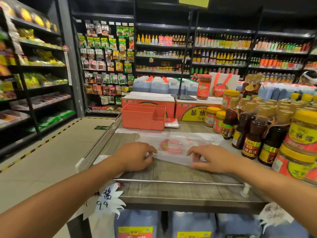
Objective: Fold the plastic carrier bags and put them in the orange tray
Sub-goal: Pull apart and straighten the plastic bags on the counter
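Two hands (137,157) (212,158), one orange tray (142,121), one spread plastic bag (173,139)

A translucent white plastic carrier bag (173,145) with a round red print lies spread flat on the grey counter (163,170), reaching away from both grips. The left grip (137,156) and right grip (212,158) pinch its near edge. An orange plastic tray (137,121) with open divided compartments stands upright beyond the left grip. A crumpled white plastic bag (171,124) lies against the tray's side, beyond the gap between the grips.
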Tool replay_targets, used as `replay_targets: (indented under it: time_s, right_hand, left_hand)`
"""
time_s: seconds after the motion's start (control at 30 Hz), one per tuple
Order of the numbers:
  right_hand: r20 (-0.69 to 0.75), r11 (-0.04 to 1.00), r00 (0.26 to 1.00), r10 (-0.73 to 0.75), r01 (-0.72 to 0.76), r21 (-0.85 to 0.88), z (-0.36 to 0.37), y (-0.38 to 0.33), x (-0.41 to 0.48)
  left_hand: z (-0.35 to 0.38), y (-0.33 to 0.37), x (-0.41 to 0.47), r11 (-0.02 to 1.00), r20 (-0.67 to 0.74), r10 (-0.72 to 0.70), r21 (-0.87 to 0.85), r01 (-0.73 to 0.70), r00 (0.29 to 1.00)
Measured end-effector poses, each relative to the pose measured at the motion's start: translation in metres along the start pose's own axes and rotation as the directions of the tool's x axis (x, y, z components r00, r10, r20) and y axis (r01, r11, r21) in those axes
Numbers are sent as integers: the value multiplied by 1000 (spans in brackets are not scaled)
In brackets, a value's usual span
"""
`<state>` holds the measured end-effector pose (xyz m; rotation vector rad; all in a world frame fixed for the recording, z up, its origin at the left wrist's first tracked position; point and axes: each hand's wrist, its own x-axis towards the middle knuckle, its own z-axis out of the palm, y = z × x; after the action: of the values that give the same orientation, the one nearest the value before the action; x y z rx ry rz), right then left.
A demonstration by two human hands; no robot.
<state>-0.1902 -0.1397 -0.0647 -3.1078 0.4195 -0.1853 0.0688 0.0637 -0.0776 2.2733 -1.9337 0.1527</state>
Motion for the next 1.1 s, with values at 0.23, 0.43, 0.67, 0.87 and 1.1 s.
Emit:
replay_targets:
  time_s: [0.23, 0.43, 0.67, 0.87, 1.1]
  right_hand:
    - [36, 999, 999, 39, -38, -35, -7, 7, -6]
    - [91, 977, 978, 188, -196, 81, -27, 14, 1]
    - [133, 963, 959, 252, -261, 58, -27, 20, 25]
    - [148, 950, 939, 311, -310, -35, -21, 25, 40]
    - [125, 937, 928, 350, -348, -38, -2, 35, 51]
  left_hand:
    - [-19, -8, 3, 990, 86, -50, -127, 60, 995]
    - [-40, -24, 13, 982, 115, -111, -138, 127, 987]
    - [-45, -36, 25, 970, 101, -220, -82, 228, 970]
    - [-48, -55, 38, 958, 149, -281, -9, 285, 948]
    - [-44, -70, 42, 930, 144, -364, 107, 351, 920]
